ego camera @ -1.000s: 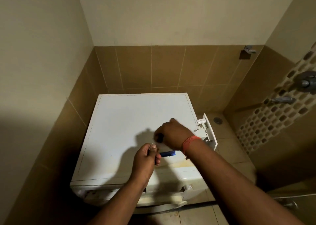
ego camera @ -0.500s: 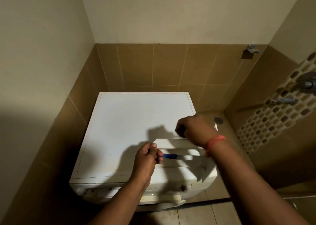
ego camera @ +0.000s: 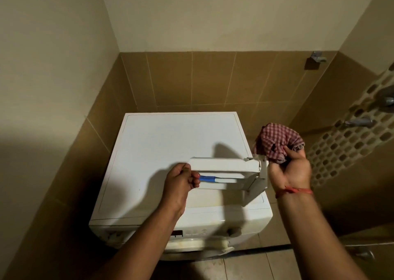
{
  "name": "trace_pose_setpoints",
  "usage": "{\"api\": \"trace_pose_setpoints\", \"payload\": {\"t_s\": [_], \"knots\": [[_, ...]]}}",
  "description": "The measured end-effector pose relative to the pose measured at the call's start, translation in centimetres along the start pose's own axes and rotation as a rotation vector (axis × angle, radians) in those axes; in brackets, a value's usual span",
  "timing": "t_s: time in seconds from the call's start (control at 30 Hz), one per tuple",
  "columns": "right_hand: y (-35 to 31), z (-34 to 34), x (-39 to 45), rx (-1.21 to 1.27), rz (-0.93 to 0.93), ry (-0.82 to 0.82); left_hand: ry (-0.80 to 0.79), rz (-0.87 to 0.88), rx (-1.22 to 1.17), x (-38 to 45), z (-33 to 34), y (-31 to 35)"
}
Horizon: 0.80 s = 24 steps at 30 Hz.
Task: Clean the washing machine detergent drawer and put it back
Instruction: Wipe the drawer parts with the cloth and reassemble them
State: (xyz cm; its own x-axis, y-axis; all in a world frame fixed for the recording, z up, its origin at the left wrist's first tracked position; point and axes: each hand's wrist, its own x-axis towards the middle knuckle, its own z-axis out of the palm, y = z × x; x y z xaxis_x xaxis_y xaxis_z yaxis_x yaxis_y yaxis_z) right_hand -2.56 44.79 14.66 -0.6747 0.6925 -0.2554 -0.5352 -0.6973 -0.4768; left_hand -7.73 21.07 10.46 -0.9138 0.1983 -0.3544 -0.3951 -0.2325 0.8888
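The white detergent drawer [ego camera: 223, 166] lies on its side across the front of the white washing machine's top [ego camera: 170, 143], its front panel at the right end. A blue insert [ego camera: 207, 178] shows inside it. My left hand [ego camera: 181, 180] grips the drawer's left end. My right hand [ego camera: 290, 169] is lifted just past the drawer's right end, palm up, and holds a bunched red-and-white checked cloth [ego camera: 277, 141] clear of the drawer.
The machine stands in a corner between brown tiled walls. Its control panel and door rim [ego camera: 202, 239] face me below. Taps [ego camera: 358, 122] stick out of the patterned wall on the right. Tiled floor lies to the machine's right.
My right hand has moved right, off the drawer, and turned palm up, so the checked cloth shows. The drawer now lies lengthwise with its front panel at the right. The left hand keeps its grip.
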Motion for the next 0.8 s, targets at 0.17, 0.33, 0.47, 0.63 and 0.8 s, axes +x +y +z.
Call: {"api": "trace_pose_setpoints", "payload": {"t_s": [0.17,0.33,0.47,0.63,0.8], "knots": [[-1.3,0.0,0.4,0.096,-0.009,-0.16,-0.035,0.049,0.039,0.4,-0.2,0.5],[-2.2,-0.9,1.1,0.088,0.015,-0.172,-0.034,0.075,0.115,1.2,-1.5,-0.5],[-0.7,-3.2,1.1,-0.039,0.126,-0.04,-0.02,0.081,0.267,1.7,-3.5,-2.4],[1.2,-4.7,0.5,-0.117,0.209,-0.023,-0.044,0.106,0.551,3.2,-6.5,-5.3],[2.5,-4.9,0.3,-0.13,0.254,-0.033,-0.026,0.122,0.731,3.9,-7.5,-6.3]]}}
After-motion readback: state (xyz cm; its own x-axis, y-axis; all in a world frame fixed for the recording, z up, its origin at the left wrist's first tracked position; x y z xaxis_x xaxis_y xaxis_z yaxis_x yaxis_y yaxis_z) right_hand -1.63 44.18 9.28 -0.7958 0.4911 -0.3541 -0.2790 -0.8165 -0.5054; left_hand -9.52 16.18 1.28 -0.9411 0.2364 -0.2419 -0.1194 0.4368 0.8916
